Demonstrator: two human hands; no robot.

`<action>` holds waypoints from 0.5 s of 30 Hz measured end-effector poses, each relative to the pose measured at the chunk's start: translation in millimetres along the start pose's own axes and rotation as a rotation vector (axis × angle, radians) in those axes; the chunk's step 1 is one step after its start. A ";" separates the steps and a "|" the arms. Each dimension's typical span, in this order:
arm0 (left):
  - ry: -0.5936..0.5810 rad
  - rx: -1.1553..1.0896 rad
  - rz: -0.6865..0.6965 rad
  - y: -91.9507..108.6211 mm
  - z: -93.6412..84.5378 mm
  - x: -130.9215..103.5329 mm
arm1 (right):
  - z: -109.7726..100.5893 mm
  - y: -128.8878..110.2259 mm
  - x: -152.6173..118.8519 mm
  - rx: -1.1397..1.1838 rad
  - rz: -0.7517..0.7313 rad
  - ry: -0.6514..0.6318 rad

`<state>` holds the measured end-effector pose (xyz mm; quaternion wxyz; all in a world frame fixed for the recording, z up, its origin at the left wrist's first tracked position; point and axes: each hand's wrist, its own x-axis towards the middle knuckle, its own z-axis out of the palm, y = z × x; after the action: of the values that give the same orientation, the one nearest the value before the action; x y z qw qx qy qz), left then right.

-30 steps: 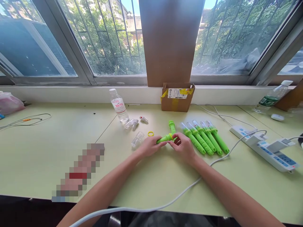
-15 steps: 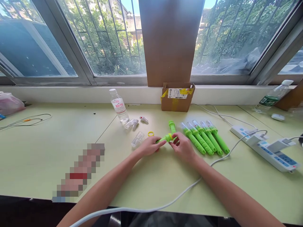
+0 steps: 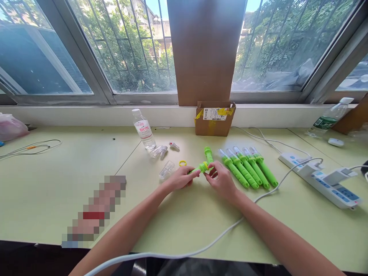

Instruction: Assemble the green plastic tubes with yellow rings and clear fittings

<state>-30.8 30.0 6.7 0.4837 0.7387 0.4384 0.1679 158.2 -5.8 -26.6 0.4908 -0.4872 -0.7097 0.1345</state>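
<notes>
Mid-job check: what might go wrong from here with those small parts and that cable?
1. The left hand holds a green piece while the right hand is at its yellow ring; that small ring could slip from the fingertips.
2. A loose yellow ring lies close beside the left hand, so a stray movement might knock it away.
3. The white cable passes the right forearm and might snag it.

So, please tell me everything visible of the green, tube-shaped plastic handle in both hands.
This bright green, tubular handle looks like plastic and bears a yellow ring near its right end. It lies sideways, left part in the left hand, the right hand touching near the ring, both hiding some of it.
</notes>
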 end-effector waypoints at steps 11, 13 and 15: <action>0.029 0.033 0.079 8.5 7.4 -3.4 | -1.0 4.3 -1.5 -0.012 -0.056 0.052; 0.121 0.158 0.144 8.2 10.5 -2.6 | -1.0 4.4 -1.7 -0.034 -0.057 0.070; 0.216 0.317 0.172 7.1 13.7 -1.4 | -1.3 3.8 -1.9 -0.057 -0.057 0.085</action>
<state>-18.9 20.1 6.6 0.2952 0.8180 0.4440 0.2157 161.5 -5.8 -29.5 0.5101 -0.4858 -0.7053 0.0795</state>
